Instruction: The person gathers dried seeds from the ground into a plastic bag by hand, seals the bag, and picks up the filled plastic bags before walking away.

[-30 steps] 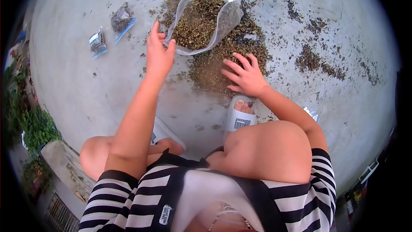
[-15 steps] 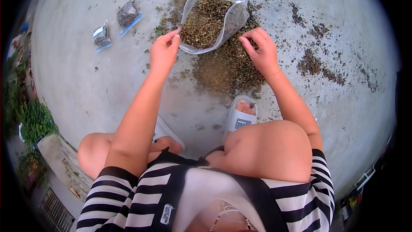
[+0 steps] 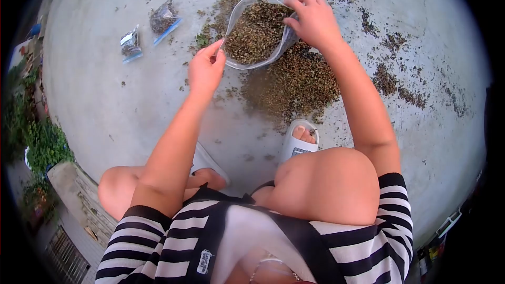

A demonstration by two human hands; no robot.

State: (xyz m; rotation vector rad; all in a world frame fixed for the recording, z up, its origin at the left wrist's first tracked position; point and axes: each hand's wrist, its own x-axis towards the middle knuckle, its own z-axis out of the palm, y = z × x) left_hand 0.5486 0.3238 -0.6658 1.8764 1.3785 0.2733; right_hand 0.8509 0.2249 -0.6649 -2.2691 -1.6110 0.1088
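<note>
A clear zip bag lies open on the concrete floor, filled with brown dried plant bits. My left hand pinches the bag's near-left rim and holds the mouth open. My right hand is over the bag's right rim, fingers curled and closed, touching the plastic edge; whether it holds dried bits I cannot tell. A loose pile of the same dried bits is spread on the floor just below the bag, in front of my right foot in a white slide sandal.
Two small sealed bags of dark material lie at the left. Scattered patches of dried bits dot the floor to the right. Green plants and a stone ledge are at the far left. I squat, knees in front.
My right hand rose from the pile on the floor up to the bag's right rim. My left hand closed on the bag's left rim and stays there.
</note>
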